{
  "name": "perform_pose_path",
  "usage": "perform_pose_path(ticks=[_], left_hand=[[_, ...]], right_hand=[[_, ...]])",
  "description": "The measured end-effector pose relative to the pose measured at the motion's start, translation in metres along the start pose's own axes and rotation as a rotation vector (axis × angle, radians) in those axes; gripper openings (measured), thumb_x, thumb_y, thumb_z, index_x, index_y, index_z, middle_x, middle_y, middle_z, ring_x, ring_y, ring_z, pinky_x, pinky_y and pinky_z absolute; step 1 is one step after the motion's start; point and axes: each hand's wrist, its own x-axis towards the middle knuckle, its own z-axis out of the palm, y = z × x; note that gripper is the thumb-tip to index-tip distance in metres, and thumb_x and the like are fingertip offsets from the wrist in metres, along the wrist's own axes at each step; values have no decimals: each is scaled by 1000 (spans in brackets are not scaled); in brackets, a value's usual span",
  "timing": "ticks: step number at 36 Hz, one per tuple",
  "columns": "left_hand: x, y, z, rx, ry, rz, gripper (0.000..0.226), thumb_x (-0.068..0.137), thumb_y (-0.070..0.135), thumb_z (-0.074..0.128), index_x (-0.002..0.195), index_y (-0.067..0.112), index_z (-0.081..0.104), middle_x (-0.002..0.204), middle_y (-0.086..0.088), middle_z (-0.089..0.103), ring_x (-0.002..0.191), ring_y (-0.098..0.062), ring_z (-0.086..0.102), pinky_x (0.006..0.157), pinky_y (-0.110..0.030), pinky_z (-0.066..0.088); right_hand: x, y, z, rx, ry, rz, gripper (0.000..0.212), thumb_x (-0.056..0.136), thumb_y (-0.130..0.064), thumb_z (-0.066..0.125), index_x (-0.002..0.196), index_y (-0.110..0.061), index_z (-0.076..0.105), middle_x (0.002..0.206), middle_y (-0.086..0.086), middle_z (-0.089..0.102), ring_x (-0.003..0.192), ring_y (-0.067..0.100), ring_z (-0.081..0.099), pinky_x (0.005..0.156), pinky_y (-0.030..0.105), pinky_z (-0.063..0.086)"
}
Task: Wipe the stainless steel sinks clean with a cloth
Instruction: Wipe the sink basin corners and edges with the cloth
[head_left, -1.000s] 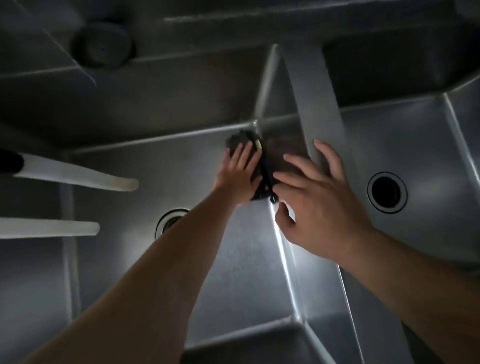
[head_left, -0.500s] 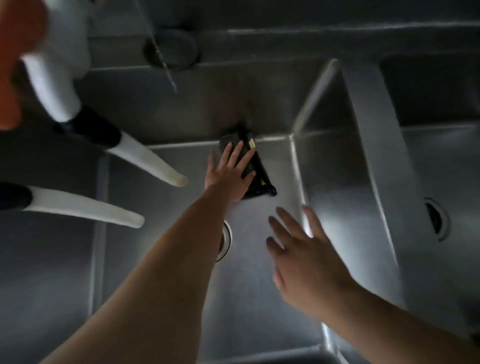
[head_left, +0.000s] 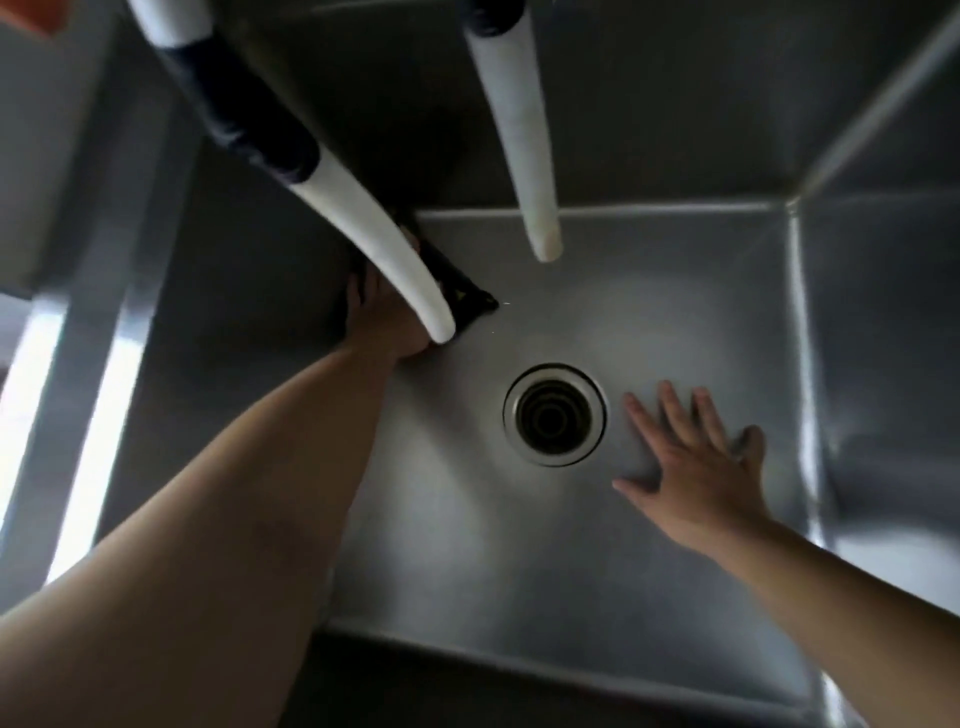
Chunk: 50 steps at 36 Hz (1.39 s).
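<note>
Sink (head_left: 649, 597): left hand (head_left: 384, 322) has slid the pressed cloth (head_left: 467, 301) leftward to the far-left corner; right hand (head_left: 696, 467) hovers spread, empty.

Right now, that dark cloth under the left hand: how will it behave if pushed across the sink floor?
The dark cloth is probably floppy: it lies flattened under the left hand, one corner poking out. It should slide readily over the smooth steel sink floor, though it may bunch at the left wall. It looks thin, so likely light.
</note>
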Motion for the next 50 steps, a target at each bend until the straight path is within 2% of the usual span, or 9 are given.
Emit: perform_pose_path(ticks=[9, 13, 18, 25, 30, 35, 41, 46, 50], left_hand=[[-78, -1, 37, 0, -90, -53, 71, 100, 60, 18, 157, 28, -10, 166, -6, -12, 153, -25, -10, 122, -50, -4], [-142, -27, 54, 142, 11, 318, 70, 97, 56, 30, 158, 22, 19, 163, -16, 18, 149, -39, 20, 117, -60, 20], [-157, -54, 64, 259, -15, 667, 67, 98, 60, 27, 157, 30, 15, 163, -12, 23, 147, -38, 27, 114, -63, 23], [-101, 12, 66, -181, 46, -117, 70, 100, 58, 27, 158, 31, -1, 166, -7, -8, 152, -30, -9, 122, -49, 1], [-57, 97, 57, -337, 76, -411, 74, 98, 58, 25, 158, 23, -2, 165, -14, -10, 151, -38, -13, 120, -48, -7], [-74, 176, 59, -183, 82, 87, 75, 97, 58, 26, 159, 25, 2, 166, -14, -5, 151, -39, -8, 122, -53, -4], [-154, 243, 85, -25, -44, 519, 71, 94, 61, 20, 157, 37, -3, 167, -2, -10, 152, -27, -12, 121, -54, -2], [-137, 223, 80, 79, -20, 557, 68, 94, 62, 11, 155, 41, -9, 166, 5, -10, 153, -21, -9, 119, -58, -1], [-94, 180, 57, -12, 5, 343, 66, 98, 58, 19, 156, 36, -4, 167, 0, -5, 153, -26, -5, 119, -59, 0]], right_hand=[[0, -6, -22, -2, -143, 43, 97, 85, -65, 56, 149, -52, -16, 161, -12, -26, 151, 20, -18, 115, 59, 16], [-1, -8, -25, -2, -158, 55, 96, 85, -66, 57, 150, -52, -13, 162, -13, -25, 151, 20, -18, 115, 60, 16], [0, -4, -20, 6, -152, 46, 95, 85, -68, 55, 150, -53, -13, 162, -13, -25, 151, 19, -20, 116, 64, 9], [-2, 1, -6, -3, -137, 10, 92, 88, -66, 47, 148, -50, -21, 158, -12, -35, 146, 21, -32, 114, 67, -4], [-7, 4, -8, 95, -114, 5, 85, 92, -49, 53, 153, -48, -5, 162, -13, -23, 150, 18, -22, 117, 63, -3], [-14, 11, -32, 546, 143, 240, 67, 93, -26, 55, 154, -29, 26, 165, 1, 15, 151, 22, 16, 119, 48, 22], [-24, 28, -57, 758, 485, 410, 53, 100, -24, 46, 152, -15, 35, 159, 9, 33, 145, 23, 32, 114, 25, 23], [-47, 24, -31, 608, 185, 292, 59, 101, -45, 42, 156, -27, 25, 164, 6, 19, 150, 25, 21, 121, 40, 18], [-60, 19, -10, 432, -69, 287, 65, 98, -58, 38, 155, -42, 12, 166, -4, 8, 152, 20, 10, 118, 54, 9]])
